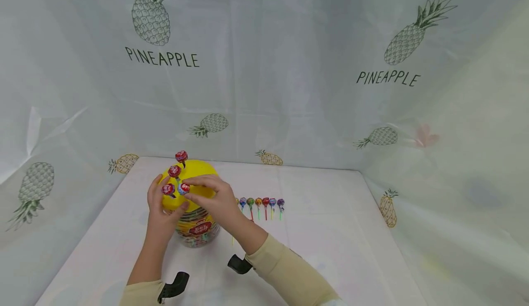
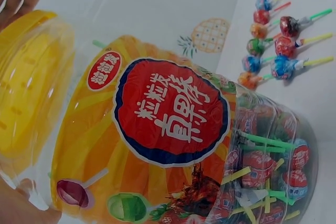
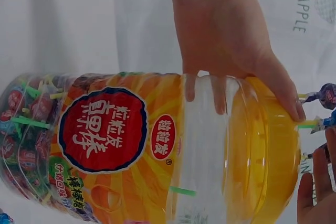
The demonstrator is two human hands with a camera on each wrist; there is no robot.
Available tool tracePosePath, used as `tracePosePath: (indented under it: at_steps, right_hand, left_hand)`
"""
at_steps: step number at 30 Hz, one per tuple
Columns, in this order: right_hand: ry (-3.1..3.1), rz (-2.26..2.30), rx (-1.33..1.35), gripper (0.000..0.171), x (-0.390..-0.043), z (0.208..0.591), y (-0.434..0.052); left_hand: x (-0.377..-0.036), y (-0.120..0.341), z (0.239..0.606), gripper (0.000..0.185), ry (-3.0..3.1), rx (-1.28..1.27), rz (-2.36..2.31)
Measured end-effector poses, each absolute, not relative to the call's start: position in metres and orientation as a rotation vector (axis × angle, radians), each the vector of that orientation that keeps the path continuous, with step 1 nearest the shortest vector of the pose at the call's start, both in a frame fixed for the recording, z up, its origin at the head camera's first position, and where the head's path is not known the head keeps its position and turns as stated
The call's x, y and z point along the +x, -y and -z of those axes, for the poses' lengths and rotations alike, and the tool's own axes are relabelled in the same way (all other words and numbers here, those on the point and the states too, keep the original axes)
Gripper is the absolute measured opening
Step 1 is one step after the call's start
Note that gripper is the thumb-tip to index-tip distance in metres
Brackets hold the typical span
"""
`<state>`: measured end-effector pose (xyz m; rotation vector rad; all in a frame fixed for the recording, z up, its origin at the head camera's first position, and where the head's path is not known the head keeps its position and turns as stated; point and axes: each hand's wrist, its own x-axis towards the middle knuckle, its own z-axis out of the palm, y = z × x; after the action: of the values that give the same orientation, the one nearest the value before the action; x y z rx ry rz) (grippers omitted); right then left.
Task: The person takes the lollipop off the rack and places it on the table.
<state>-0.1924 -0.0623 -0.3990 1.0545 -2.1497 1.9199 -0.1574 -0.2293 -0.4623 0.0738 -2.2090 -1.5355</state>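
A clear plastic jar (image 1: 197, 229) full of wrapped lollipops stands on the white table, with a red and orange label (image 2: 168, 111) and a yellow lid (image 1: 194, 170). Three red lollipops (image 1: 181, 156) stand upright in the lid's top. My left hand (image 1: 164, 196) grips the jar at the lid's left side, its fingers (image 3: 226, 40) curled over the neck. My right hand (image 1: 188, 189) reaches over the lid and pinches a blue and red lollipop (image 1: 183, 188) at the lid's top. A row of several loose lollipops (image 1: 260, 203) lies on the table right of the jar.
White cloth printed with pineapples (image 1: 150, 16) hangs behind and on both sides. The table's far edge (image 1: 289, 166) meets the cloth. The loose lollipops (image 2: 273, 35) lie close to the jar's base. Bare tabletop (image 1: 339, 232) stretches to the right.
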Motion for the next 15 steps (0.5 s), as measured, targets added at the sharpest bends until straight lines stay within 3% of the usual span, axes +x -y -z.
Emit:
tracePosePath:
  at_steps: [15]
  right_hand:
    - [1.733,-2.277,1.001,0.024,-0.199,0.396,0.038]
  left_hand:
    - [-0.155,0.215,0.458,0.079,2.196,0.187,1.548]
